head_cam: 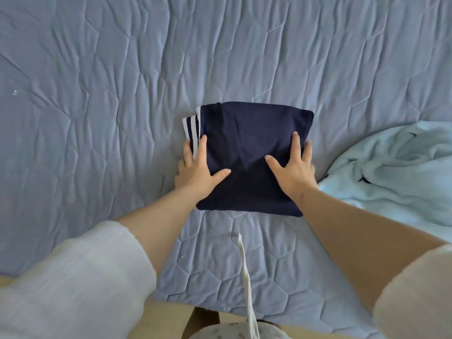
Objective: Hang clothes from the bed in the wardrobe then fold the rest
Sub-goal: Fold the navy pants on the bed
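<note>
A navy garment [247,143] with white stripes on its left edge lies folded into a compact rectangle in the middle of the blue quilted bed [97,106]. My left hand [198,167] lies on the garment's left edge with straight fingers, some on the striped part. My right hand [292,167] presses flat on its right half, fingers spread. Both forearms reach in from below in white sleeves.
A crumpled pale-blue fleece blanket [396,172] lies heaped on the bed to the right of the garment. A white cord [245,270] hangs down from my clothing over the near bed edge. Beige floor [168,316] shows below the bed edge.
</note>
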A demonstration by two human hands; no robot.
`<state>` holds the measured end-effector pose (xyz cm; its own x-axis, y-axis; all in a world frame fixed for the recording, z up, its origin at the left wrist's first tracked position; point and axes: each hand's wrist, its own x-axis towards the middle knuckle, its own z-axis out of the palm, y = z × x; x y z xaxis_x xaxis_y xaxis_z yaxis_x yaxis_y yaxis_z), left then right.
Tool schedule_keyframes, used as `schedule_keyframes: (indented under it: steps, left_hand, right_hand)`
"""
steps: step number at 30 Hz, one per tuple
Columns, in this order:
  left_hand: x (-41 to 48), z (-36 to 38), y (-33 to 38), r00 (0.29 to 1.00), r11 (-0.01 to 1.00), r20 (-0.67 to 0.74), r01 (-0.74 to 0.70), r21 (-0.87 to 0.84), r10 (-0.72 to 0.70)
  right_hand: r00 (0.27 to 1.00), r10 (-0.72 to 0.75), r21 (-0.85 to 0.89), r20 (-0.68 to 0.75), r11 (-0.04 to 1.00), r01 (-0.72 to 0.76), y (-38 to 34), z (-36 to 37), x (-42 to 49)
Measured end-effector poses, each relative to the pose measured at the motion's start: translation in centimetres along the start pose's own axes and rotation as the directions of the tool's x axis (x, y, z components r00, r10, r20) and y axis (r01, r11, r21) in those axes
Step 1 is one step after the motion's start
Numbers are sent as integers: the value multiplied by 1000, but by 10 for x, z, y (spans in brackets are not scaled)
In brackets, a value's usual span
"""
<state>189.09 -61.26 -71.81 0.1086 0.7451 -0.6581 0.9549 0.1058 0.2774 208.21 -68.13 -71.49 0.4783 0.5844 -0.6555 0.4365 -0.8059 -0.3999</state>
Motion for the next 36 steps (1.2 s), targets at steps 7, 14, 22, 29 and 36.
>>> schedule_keyframes:
  steps: [7, 14, 22, 29, 36]
  left_hand:
    - [29, 6, -16, 999, 962, 31, -26, -270, 36]
    - [23, -13, -18, 963, 848, 256, 66, -526, 83]
    - [-48, -78, -3, 950, 750, 313, 208, -628, -2]
    - [-146, -198, 0, 990, 614, 143, 116, -781, -6]
    - [-266, -354, -48, 983, 468, -173, -122, -875, -67]
  right_hand:
    - [995, -16, 41, -99, 999, 20, 10, 19, 17]
    - [993, 55, 399, 107, 912, -94, 13, 8, 6]
    - [997, 33, 511, 74, 857, -66, -23, -38, -64]
    - [983, -166, 486, 74, 867, 110, -122, -113, -142]
    - [853, -519, 443, 59, 779, 443, -288, -168, -256]
